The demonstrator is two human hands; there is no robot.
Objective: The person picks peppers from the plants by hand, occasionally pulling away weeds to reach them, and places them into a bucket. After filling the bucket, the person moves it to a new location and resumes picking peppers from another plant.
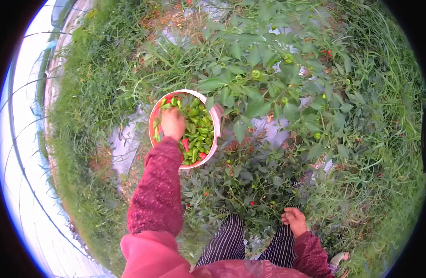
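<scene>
My left hand reaches down into a round pinkish-white bucket, over a heap of green peppers with some red ones among them. Its fingers point into the peppers near the far left rim and are blurred and partly hidden. A red pepper lies on the heap close to my wrist. My right hand hangs beside my striped trouser leg, low over the leaves. Its fingers are loosely bent and slightly apart, with nothing seen in them.
Pepper plants with green fruit crowd the far side and right of the bucket. Pale plastic sheeting shows through the weeds. Tall grass grows at the right, and a hooped plastic tunnel wall runs along the left.
</scene>
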